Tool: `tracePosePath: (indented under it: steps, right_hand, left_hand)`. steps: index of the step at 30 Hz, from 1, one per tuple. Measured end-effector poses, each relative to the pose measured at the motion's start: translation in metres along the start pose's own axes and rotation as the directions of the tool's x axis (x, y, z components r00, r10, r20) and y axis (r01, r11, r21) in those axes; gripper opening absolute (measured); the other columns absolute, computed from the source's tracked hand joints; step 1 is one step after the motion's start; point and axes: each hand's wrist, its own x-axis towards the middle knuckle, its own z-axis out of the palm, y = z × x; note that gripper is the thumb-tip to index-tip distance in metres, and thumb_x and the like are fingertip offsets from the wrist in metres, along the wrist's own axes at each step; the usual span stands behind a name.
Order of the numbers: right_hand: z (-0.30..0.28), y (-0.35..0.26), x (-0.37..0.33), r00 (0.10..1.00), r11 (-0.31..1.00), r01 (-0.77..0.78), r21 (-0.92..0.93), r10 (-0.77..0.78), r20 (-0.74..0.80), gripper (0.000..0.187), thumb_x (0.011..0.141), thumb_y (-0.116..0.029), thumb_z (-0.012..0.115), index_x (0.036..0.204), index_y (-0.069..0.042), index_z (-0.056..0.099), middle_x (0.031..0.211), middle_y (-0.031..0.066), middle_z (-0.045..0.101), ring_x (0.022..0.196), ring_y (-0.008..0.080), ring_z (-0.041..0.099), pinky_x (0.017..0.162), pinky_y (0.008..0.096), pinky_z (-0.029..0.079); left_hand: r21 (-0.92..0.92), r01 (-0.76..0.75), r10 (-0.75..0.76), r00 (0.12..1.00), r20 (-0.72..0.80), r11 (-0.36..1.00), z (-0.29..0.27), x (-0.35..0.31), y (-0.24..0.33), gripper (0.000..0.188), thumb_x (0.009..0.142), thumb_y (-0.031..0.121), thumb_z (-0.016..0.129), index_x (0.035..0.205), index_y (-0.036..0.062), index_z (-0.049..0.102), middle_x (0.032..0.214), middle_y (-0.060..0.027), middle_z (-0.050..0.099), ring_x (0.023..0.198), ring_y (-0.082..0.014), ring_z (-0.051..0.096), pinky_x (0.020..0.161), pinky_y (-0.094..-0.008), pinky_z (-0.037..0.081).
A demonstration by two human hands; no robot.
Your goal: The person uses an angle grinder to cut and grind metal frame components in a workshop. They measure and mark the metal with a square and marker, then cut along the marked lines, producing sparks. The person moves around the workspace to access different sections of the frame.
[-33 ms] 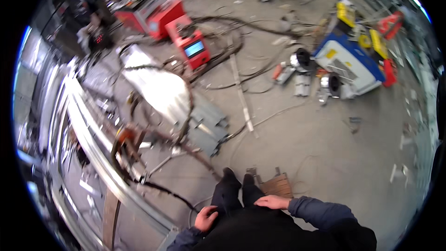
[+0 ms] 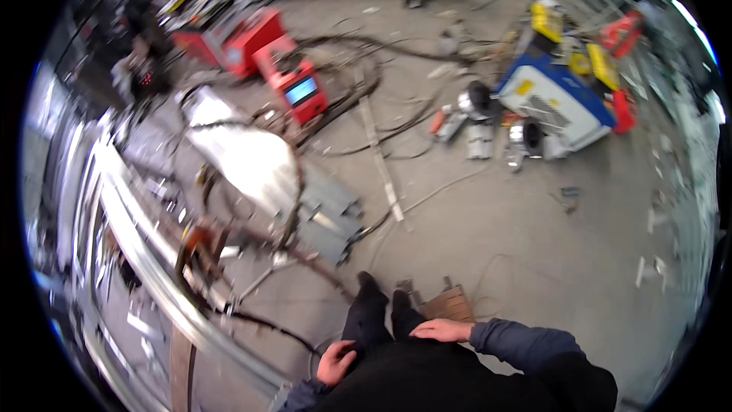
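While the person stands on the concrete floor (image 2: 534, 259), the left hand (image 2: 335, 362) rests on the dark trousers (image 2: 366, 320) at the left thigh, fingers curled loosely and holding nothing. The right hand (image 2: 442, 329) lies flat on the right thigh, fingers stretched toward the left, also empty. The trouser cloth is soft and gives nothing firm to take hold of.

Just in front of the boots (image 2: 381, 290) lies a small brown ribbed piece (image 2: 451, 305), flat on the floor; it looks light, and its free right edge seems the best place to lift it. Further to the left, a dark cable (image 2: 267, 324) runs along the floor toward a long curved steel beam (image 2: 152, 275); the cable probably bends easily but drags, and the beam looks heavy and stiff. A grey metal block (image 2: 328, 217) sits beyond. To the right the floor has much open room, until the blue and white machine (image 2: 557, 99) and the red welding unit (image 2: 301, 91) far away.
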Motion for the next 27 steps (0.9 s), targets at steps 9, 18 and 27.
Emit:
tracePosePath:
  steps: [9, 18, 27]
  right_hand:
    - [-0.094, -0.175, -0.032, 0.973, 0.969, 0.198, -0.15, -0.213, -0.087, 0.052, 0.111, -0.043, 0.051, 0.143, -0.004, 0.062, 0.146, 0.0131, 0.06, 0.138, 0.0271, 0.054, 0.117, 0.037, 0.04]
    - [-0.152, -0.224, -0.067, 0.973, 0.988, 0.14, -0.071, -0.151, -0.176, 0.063, 0.109, -0.05, 0.052, 0.151, -0.003, 0.053, 0.151, 0.0167, 0.059, 0.139, 0.0281, 0.054, 0.117, 0.037, 0.04]
    - [-0.292, -0.166, -0.127, 0.933, 0.955, 0.294, -0.026, -0.293, -0.21, 0.066, 0.107, -0.054, 0.057, 0.149, -0.004, 0.056, 0.145, 0.0145, 0.063, 0.134, 0.0266, 0.058, 0.112, 0.0378, 0.043]
  left_hand:
    - [-0.191, -0.02, 0.105, 0.889, 0.446, 0.981, -0.043, 0.152, 0.114, 0.021, 0.104, 0.016, 0.069, 0.116, -0.0015, 0.071, 0.099, -0.0028, 0.071, 0.094, -0.0091, 0.064, 0.086, -0.0274, 0.053]
    - [0.108, -0.043, -0.036, 0.767, 0.64, 0.993, -0.036, 0.268, 0.204, 0.037, 0.107, 0.034, 0.064, 0.121, 0.0008, 0.07, 0.099, -0.0067, 0.073, 0.091, -0.0129, 0.065, 0.083, -0.0304, 0.053]
    - [0.16, 0.027, -0.115, 0.813, 0.571, 0.987, 0.093, 0.32, 0.346, 0.056, 0.104, 0.043, 0.065, 0.135, -0.0027, 0.062, 0.116, -0.0149, 0.071, 0.106, -0.0233, 0.066, 0.094, -0.0363, 0.052]
